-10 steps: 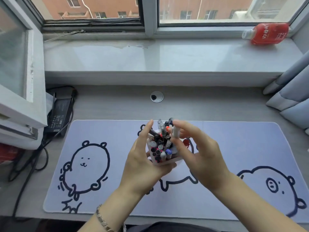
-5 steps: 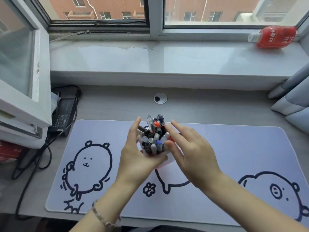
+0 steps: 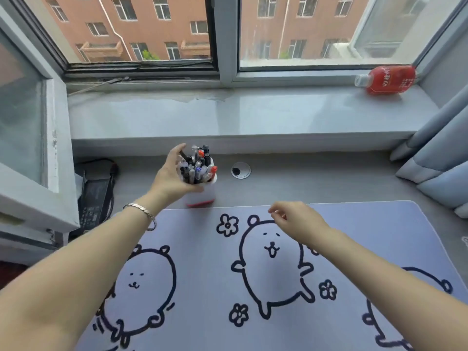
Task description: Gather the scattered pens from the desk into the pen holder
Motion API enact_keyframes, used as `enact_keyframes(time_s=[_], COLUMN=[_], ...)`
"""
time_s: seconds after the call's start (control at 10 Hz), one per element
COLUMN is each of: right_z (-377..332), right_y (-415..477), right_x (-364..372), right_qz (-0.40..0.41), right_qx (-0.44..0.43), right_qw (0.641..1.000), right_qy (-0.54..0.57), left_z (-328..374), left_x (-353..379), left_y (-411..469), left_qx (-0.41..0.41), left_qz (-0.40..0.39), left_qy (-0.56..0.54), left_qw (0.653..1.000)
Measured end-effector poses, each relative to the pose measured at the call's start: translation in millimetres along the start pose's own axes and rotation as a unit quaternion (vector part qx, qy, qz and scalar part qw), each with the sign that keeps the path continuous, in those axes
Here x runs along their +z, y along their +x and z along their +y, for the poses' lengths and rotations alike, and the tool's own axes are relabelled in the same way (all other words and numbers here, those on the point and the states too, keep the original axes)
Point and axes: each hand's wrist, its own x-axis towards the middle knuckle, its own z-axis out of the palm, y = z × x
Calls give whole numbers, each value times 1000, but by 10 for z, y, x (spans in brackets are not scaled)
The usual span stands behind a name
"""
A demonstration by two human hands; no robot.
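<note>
1. Our left hand (image 3: 174,173) is wrapped around the pen holder (image 3: 202,192), which stands upright on the desk (image 3: 316,183) just beyond the mat (image 3: 202,249), ahead and to our left.
2. The pens (image 3: 197,165) stand bunched inside it, long axes pointing up.
3. Our right hand (image 3: 296,221) hangs over the mat, fingers loosely curled on nothing, well apart from the holder; the left is plainly nearer.
4. We see no loose pens; the left fingers hide the holder's far side, and whether its base rests flat we cannot tell.
</note>
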Motion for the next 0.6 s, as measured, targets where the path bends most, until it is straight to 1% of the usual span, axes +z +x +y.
enact_keyframes(time_s=[0.1,0.2,0.3,0.4,0.5,0.6], right_z=[61,89,80,74,69,66], right_y=[-9,-38,-72,-89,-89,-94], right_x=[34,48,31,-12,-138,-276], right_qz=[-9,-10,-8,-7,-3,-6], right_qx=[31,43,51,47,41,30], right_qw=[999,999,998,998,997,997], right_qy=[-13,-25,-32,-45,-58,-70], left_z=[-69,-105,-87,-63,93,286], left_x=[-55,-95,-127,-96,-33,103], left_y=[69,88,72,21,-137,-338], left_qx=[0,12,3,3,-26,33], left_qz=[-46,-87,-107,-106,-57,-14], left_qy=[-9,16,42,96,215,360], left_qw=[999,996,993,990,975,932])
